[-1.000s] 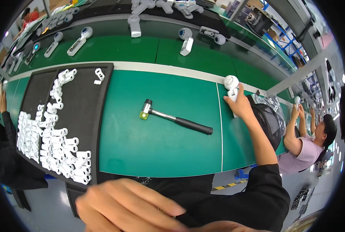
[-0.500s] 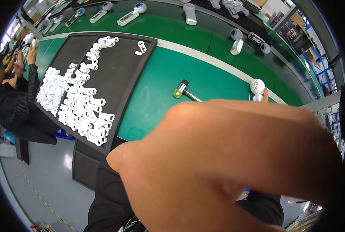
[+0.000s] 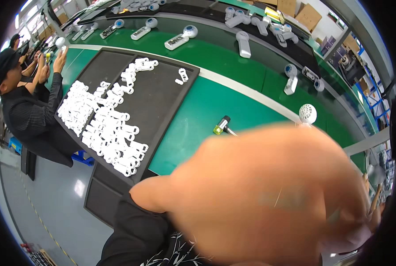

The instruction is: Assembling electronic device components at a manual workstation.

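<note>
Very close and smeared by motion, my left hand (image 3: 255, 190) fills the lower middle and right of the picture. It looks like the left because its bare arm seems to come out of the black sleeve at the lower left. Its fingers are too blurred to read. Just past its upper edge shows a white round head with a grille (image 3: 307, 114), like a small handheld fan; its lower part is hidden. A small mallet (image 3: 222, 125) with a yellow-green face, a black face and a metal handle lies beyond the hand. No part of my right hand can be made out.
On the green table (image 3: 209, 99) at the left sits a black divided tray (image 3: 160, 95) with many white plastic parts (image 3: 113, 137). Grey-white handheld fans (image 3: 182, 37) lie along the conveyor behind. A person in black (image 3: 34, 106) works at the far left.
The whole view has shifted, so table and tray appear lower and further right. My left hand looks more blurred and differently turned. A fingertip seen beside the white grilled head no longer shows.
</note>
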Tool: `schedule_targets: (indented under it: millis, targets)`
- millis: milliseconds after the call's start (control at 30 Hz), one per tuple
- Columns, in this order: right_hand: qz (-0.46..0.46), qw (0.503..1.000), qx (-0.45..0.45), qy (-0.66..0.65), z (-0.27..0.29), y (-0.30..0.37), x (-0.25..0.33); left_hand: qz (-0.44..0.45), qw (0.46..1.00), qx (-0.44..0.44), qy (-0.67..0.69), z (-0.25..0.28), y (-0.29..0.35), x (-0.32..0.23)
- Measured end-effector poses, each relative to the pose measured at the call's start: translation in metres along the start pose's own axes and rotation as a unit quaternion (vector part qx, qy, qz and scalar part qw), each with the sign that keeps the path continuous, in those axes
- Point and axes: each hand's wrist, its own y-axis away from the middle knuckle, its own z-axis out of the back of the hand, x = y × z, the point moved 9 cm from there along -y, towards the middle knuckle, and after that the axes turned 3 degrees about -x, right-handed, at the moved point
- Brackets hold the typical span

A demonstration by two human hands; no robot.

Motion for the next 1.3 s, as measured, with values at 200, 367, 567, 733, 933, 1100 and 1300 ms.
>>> schedule_targets:
  millis: [200, 367, 567, 733, 933, 1100, 1300]
  targets:
    - [0.053, 0.942, 0.105, -0.314, -0.071, -0.016, 0.196, 0.255, 0.932, -0.015, -0.257, 0.065, 0.039, 0.17]
    - [0.079, 0.905, 0.182, -0.377, -0.129, -0.052, 0.268, 0.301, 0.935, -0.163, -0.093, 0.144, 0.033, 0.2]
    - [0.35, 0.882, 0.272, -0.157, -0.278, -0.003, 0.422, 0.154, 0.938, -0.236, -0.202, 0.219, 0.06, 0.26]
    - [0.19, 0.904, 0.383, -0.005, -0.435, -0.001, 0.448, 0.257, 0.89, -0.264, 0.27, 0.192, 0.085, 0.3]
    - [0.312, 0.906, 0.28, 0.064, -0.451, 0.018, 0.471, 0.348, 0.864, -0.363, -0.008, 0.206, 0.08, 0.253]
    - [0.35, 0.907, 0.234, 0.026, -0.401, 0.033, 0.484, 0.317, 0.908, -0.274, -0.019, 0.231, 0.089, 0.282]
    - [0.338, 0.892, 0.199, -0.226, -0.233, 0.002, 0.411, 0.311, 0.851, -0.307, 0.291, 0.174, 0.068, 0.244]
